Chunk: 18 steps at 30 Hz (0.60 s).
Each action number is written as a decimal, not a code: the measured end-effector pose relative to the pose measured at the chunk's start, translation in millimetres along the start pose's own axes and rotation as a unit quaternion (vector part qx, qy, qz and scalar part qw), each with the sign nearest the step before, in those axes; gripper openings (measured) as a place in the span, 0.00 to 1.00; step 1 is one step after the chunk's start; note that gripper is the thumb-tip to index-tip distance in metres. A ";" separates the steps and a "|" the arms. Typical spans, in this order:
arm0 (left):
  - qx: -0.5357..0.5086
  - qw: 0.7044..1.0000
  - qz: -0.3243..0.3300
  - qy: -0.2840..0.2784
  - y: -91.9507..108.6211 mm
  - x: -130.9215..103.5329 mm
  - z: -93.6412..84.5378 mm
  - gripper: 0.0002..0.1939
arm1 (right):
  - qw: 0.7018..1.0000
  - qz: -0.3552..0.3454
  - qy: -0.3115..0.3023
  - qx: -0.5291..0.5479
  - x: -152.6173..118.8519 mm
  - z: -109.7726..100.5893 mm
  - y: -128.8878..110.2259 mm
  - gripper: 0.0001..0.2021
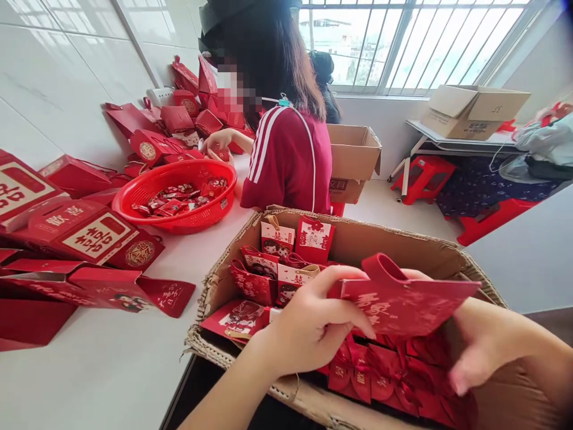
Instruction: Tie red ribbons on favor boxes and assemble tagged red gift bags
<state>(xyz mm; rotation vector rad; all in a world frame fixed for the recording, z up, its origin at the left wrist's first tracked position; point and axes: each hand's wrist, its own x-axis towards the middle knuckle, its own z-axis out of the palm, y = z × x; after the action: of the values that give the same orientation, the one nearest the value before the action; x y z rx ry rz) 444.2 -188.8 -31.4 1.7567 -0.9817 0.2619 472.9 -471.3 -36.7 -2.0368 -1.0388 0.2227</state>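
Note:
Over the open cardboard box (358, 233), my left hand (313, 322) pinches the left end of a red gift box (412, 304) with a ribbon loop on top. My right hand (487, 340) is at the far right side of that gift box, its thumb spread away; the gift box hides some of its fingers. Several red and white packets (277, 239) stand in the left part of the cardboard box. Below the held gift box lie red boxes with ribbon bows (389, 376).
A red plastic basket (179, 224) of small wrapped pieces stands on the white table (120, 370). Red gift boxes (96, 236) crowd the table's left and back. A person in a red shirt (290, 155) sits beyond the cardboard box, a hand among gift boxes.

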 end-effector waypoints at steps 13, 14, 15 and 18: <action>0.340 0.927 -0.104 -0.117 13.6 -133.1 -24.9 0.19 | 0.963 0.243 0.116 0.014 32.7 54.2 177.2 0.35; 0.358 0.922 -0.103 -0.106 10.7 -143.1 -27.8 0.19 | 0.962 0.249 0.111 -0.006 39.2 62.4 182.9 0.34; 0.370 0.918 -0.101 -0.098 7.5 -150.7 -28.3 0.18 | 0.961 0.254 0.103 -0.028 45.4 68.8 186.3 0.34; 0.383 0.913 -0.102 -0.094 -2.2 -162.0 -19.0 0.15 | 0.959 0.261 0.057 -0.099 59.0 68.4 183.8 0.32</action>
<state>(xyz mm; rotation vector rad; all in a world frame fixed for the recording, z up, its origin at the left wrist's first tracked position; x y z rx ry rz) 347.6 -93.0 -121.3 2.6263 -0.8742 0.3821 587.3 -446.8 -204.8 -2.4474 -0.4478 0.2754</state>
